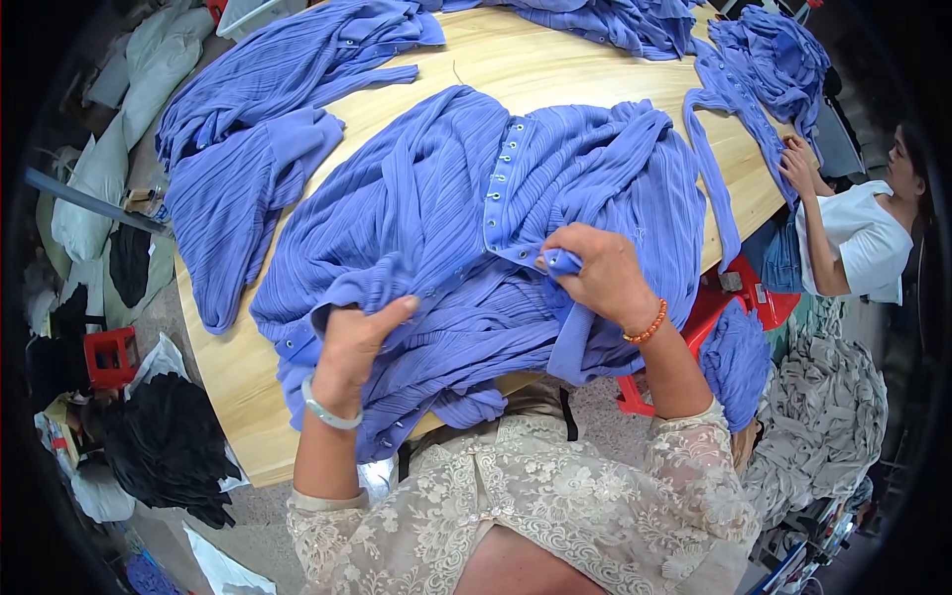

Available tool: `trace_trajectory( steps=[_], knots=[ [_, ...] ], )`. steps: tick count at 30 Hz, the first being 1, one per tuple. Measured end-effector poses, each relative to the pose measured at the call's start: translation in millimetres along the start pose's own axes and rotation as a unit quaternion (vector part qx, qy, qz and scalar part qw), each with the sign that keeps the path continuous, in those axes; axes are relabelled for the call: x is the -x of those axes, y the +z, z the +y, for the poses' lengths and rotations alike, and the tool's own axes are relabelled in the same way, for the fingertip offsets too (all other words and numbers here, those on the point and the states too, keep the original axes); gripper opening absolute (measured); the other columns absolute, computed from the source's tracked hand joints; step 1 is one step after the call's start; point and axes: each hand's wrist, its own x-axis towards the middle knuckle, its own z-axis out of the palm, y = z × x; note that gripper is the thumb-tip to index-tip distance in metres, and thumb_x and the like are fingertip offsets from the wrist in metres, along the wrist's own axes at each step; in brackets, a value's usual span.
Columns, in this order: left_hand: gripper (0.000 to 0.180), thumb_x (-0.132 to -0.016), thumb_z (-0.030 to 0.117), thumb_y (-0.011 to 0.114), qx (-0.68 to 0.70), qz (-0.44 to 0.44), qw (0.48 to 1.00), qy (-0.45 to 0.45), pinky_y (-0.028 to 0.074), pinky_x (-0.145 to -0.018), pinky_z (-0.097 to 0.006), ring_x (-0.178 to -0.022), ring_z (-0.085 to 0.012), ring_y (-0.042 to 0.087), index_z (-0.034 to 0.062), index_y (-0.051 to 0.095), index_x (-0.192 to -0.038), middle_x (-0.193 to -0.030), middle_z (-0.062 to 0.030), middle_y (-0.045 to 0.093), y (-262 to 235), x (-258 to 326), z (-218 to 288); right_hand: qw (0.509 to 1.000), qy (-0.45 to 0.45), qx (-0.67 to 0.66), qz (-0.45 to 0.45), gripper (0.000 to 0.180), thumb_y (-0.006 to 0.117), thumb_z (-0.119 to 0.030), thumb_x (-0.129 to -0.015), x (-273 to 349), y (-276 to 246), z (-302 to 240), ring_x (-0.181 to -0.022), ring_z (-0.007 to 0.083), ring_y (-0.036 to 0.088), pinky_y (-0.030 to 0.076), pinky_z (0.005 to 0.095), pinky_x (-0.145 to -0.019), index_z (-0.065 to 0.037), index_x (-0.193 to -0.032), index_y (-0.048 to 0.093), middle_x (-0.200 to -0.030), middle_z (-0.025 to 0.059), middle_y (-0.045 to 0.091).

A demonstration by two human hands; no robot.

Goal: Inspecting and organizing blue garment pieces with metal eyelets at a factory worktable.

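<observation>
A periwinkle-blue pleated garment (416,188) lies bunched over the near part of the table, its placket with a row of small metal buttons or snaps running down the middle. My right hand (600,273), with an orange bead bracelet at the wrist, is closed round a folded edge at the lower end of that placket. At the left, my left hand (357,342) holds a gathered part of the same garment. Its thumb lies on top and its other fingers are hidden under the cloth. A pale bangle circles that wrist.
More blue garments (288,69) lie on the wooden table (223,367) at left and back. A co-worker (858,233) handles blue cloth at the right edge. A red stool (759,293), grey cloth (823,416) and black cloth (164,446) are around the table.
</observation>
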Motion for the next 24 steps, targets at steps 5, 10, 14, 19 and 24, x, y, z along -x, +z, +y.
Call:
trace_trajectory(
  steps=[5,10,14,19,24],
  knots=[
    [0.044,-0.079,-0.001,0.074,0.091,0.005,0.995,-0.037,0.05,-0.089,-0.026,-0.093,-0.0144,0.064,-0.0027,0.061,-0.122,-0.104,-0.0062,0.068,-29.3,4.9,-1.7,0.989,0.009,0.036,-0.14,0.039,0.083,-0.031,-0.067,-3.2,-29.8,-7.7,-0.101,0.0278,0.056,0.045,0.0386,-0.085,-0.008,-0.096,0.069,-0.098,0.0079,0.063],
    [0.041,-0.085,0.012,0.075,-0.181,0.068,0.981,0.031,0.049,-0.084,-0.03,-0.094,-0.0135,0.059,-0.0044,0.06,-0.12,-0.112,-0.0103,0.063,-37.1,31.6,-4.4,0.992,-0.122,0.031,0.007,0.049,0.082,-0.036,-0.068,-12.3,-15.6,-42.6,-0.106,0.028,0.054,0.041,0.0411,-0.092,-0.009,-0.106,0.066,-0.11,0.0079,0.06],
    [0.033,-0.078,0.007,0.076,-0.527,0.294,0.736,0.307,0.048,-0.075,-0.034,-0.093,-0.0296,0.058,-0.0027,0.062,-0.106,-0.099,-0.014,0.061,-6.3,60.8,6.5,0.994,-0.054,0.09,-0.029,0.038,0.078,-0.027,-0.074,-26.4,21.7,-47.6,-0.106,0.0264,0.055,0.043,0.0388,-0.088,-0.008,-0.103,0.063,-0.109,0.0079,0.06],
    [0.028,-0.086,-0.001,0.066,-0.121,-0.068,0.976,0.166,0.051,-0.085,-0.032,-0.097,-0.0232,0.063,-0.0011,0.059,-0.113,-0.112,-0.013,0.06,47.9,84.6,10.2,1.0,-0.03,0.008,0.002,0.013,0.067,-0.01,-0.083,-30.5,45.4,-30.7,-0.081,0.0271,0.066,0.052,0.0378,-0.066,-0.006,-0.094,0.062,-0.096,0.0088,0.062],
    [0.022,-0.099,0.019,0.056,0.376,-0.137,0.909,-0.114,0.05,-0.096,-0.044,-0.111,-0.0287,0.061,0.0061,0.053,-0.117,-0.125,-0.018,0.058,94.7,10.7,-35.3,0.995,-0.075,-0.034,0.049,0.012,0.066,-0.007,-0.085,-22.3,16.6,-36.8,-0.073,0.0288,0.066,0.053,0.0374,-0.06,-0.005,-0.097,0.064,-0.087,0.0094,0.064]
  ],
)
